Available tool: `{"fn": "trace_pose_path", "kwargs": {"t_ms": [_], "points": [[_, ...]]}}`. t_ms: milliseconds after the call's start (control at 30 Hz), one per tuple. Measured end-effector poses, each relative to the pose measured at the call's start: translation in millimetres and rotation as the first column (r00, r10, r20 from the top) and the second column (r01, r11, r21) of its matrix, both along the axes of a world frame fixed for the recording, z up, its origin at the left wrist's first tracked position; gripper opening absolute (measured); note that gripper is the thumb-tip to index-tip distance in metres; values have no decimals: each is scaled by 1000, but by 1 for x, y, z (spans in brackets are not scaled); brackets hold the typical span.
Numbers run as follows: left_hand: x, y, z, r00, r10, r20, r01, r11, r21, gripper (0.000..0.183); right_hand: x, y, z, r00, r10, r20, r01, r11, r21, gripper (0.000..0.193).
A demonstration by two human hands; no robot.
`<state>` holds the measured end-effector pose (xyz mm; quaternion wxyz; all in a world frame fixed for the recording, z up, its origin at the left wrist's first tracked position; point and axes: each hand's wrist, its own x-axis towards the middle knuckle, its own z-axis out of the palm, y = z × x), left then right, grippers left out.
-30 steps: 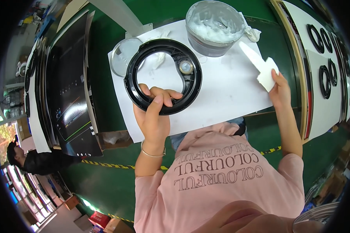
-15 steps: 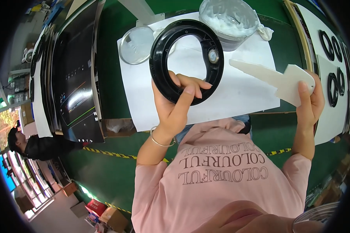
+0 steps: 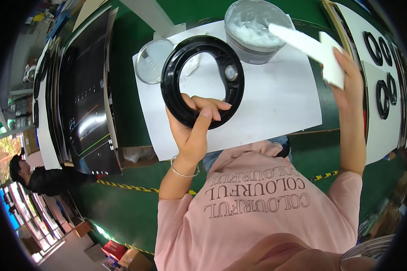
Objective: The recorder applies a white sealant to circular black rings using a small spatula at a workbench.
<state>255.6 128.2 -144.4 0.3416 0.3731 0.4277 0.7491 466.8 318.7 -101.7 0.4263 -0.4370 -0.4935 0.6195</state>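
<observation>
My left hand (image 3: 196,119) is wrapped round the near rim of a black ring-shaped plastic part (image 3: 171,83), holding it up over the white sheet. A small round recess (image 3: 231,73) on the ring's right side has something pale and shiny in it. In my right hand (image 3: 351,79) is a white flat scraper (image 3: 305,44), gripped by its wide end. Its narrow tip reaches left over the rim of a clear tub (image 3: 253,56). White paste (image 3: 257,32) coats the tub's inside. Whether the tip touches the paste, I cannot tell.
A round clear lid (image 3: 151,63) lies left of the tub on the white sheet (image 3: 276,99). Dark printed boards (image 3: 88,90) stand at the left. On the right, several black rings (image 3: 382,99) lie on a white board. Another person (image 3: 49,178) is far left.
My right hand has lifted the scraper away from me, up to the tub. The left hand and the black ring have shifted slightly left and nearer me.
</observation>
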Motion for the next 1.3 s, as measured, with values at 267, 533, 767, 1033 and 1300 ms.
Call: {"fn": "trace_pose_path", "kwargs": {"t_ms": [267, 533, 767, 1033, 1300], "points": [[-4, 0, 2, 998, 48, 35, -47, 998, -31, 19, 20, 38, -44, 989, -147, 20, 141, 890, -434, 18], [-2, 7, 2, 999, 20, 48, -19, 999, -28, 18, 40, 20, -24, 996, -68, 50, 76, 982, -175, 28], [3, 8, -1, 999, -52, 11, 52, 998, 21, 19, 30, -25, 9, 939, -58, 338, -132, 848, 513, 30], [8, 9, 3, 996, -60, -64, 61, 998, 25, 21, 11, -46, 39, 801, -66, 595, -494, 488, 719, 19], [7, 7, 1, 990, -81, -115, 86, 996, 36, 23, -1, -48, 40, 813, -12, 582, -489, 528, 694, 18]]}}
